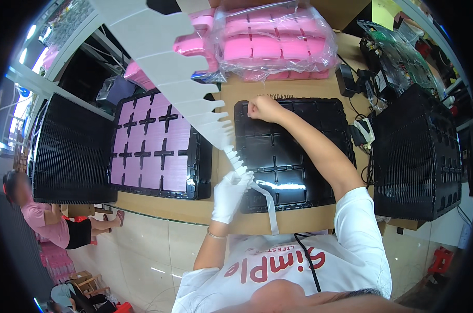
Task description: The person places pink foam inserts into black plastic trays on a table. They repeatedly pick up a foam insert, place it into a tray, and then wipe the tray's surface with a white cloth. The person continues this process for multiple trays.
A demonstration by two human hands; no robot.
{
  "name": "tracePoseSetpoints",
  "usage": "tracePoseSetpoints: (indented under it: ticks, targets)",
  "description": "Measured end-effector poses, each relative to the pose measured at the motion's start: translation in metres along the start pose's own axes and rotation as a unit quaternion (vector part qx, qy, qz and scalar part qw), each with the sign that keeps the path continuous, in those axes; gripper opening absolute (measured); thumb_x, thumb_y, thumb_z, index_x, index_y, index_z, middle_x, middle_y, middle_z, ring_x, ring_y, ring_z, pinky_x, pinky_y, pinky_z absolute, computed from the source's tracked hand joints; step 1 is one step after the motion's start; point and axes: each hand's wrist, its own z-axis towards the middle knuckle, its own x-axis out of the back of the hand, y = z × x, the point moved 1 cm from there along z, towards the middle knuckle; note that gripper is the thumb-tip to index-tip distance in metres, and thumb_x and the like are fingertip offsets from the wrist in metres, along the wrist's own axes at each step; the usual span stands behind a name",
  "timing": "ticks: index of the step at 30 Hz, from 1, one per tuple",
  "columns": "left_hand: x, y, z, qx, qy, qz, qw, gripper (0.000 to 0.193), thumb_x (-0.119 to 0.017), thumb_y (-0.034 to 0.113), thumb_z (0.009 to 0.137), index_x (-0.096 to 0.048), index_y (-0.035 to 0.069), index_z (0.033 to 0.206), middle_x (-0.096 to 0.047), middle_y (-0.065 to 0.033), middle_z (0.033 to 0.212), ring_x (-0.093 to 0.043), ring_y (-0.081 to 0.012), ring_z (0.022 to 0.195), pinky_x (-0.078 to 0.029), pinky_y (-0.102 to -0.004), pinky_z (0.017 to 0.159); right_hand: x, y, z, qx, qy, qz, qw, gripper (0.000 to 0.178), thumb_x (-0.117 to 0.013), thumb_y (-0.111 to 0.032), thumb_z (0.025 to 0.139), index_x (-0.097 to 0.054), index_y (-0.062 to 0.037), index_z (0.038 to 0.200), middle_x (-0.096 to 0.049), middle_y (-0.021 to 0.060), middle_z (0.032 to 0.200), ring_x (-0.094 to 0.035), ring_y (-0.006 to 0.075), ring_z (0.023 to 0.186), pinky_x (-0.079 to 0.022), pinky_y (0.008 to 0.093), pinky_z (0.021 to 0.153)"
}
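Observation:
My left hand (231, 194), in a white glove, is closed on a long white strip with notched edges (168, 73). The strip runs from the upper left down to my fingers, and a narrow tail of it hangs below them. My right hand (266, 108) is bare and closed above the far left corner of a black plastic tray (320, 146). Whatever its fingertips hold is too small to name. Cross-shaped ridges divide the tray, which lies flat in front of me.
Left of it, another black tray (199, 167) holds pink sheets (152, 163). Stacks of black trays stand at the left (72, 151) and right (413, 156). Bagged pink foam blocks (278, 41) lie at the back. Cables (369, 156) run along the right. A person (48, 221) sits at far left.

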Motion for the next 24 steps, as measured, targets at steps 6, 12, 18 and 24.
tracePoseSetpoints:
  ticks: [6, 12, 18, 24]
  targets:
    - [-0.003, 0.005, 0.0, 0.006, 0.0, -0.055, 0.998, 0.02, -0.071, 0.018, 0.089, -0.069, 0.002, 0.101, -0.072, -0.0024, 0.09, -0.06, -0.0035, 0.071, -0.048, -0.0191, 0.064, 0.012, 0.013, -0.026, -0.142, 0.046, 0.479, 0.865, 0.012, -0.064, -0.011, 0.085, -0.064, -0.0028, 0.092, -0.062, 0.0088, 0.091, -0.055, 0.0145, 0.074, -0.045, 0.0277, 0.067]
    - [-0.01, 0.023, -0.003, 0.015, -0.016, -0.13, 0.991, 0.024, -0.069, 0.014, 0.089, -0.067, 0.001, 0.109, -0.069, -0.0017, 0.095, -0.055, -0.0028, 0.072, -0.043, -0.0177, 0.062, 0.007, -0.034, -0.111, -0.163, 0.012, 0.759, 0.63, 0.019, -0.051, -0.016, 0.089, -0.06, 0.0002, 0.093, -0.064, 0.0141, 0.088, -0.063, 0.021, 0.081, -0.053, 0.0306, 0.071]
    - [-0.036, 0.015, -0.004, 0.003, -0.067, -0.221, 0.973, 0.019, -0.065, 0.012, 0.093, -0.064, 0.0, 0.107, -0.066, -0.0017, 0.088, -0.055, -0.0055, 0.069, -0.042, -0.02, 0.06, -0.016, -0.11, -0.192, -0.221, 0.058, 0.543, 0.808, 0.013, -0.071, -0.012, 0.088, -0.067, -0.002, 0.095, -0.056, -0.0044, 0.074, -0.044, 0.0018, 0.062, -0.034, 0.0179, 0.054]
    - [-0.049, 0.02, -0.005, 0.032, -0.102, -0.231, 0.967, 0.017, -0.066, 0.014, 0.093, -0.064, 0.0, 0.103, -0.067, -0.0067, 0.088, -0.059, -0.0093, 0.068, -0.049, -0.0222, 0.064, -0.018, -0.099, -0.223, -0.18, 0.157, 0.469, 0.85, 0.016, -0.074, -0.014, 0.083, -0.067, -0.0023, 0.09, -0.062, -0.0021, 0.079, -0.055, 0.0039, 0.072, -0.044, 0.0209, 0.063]
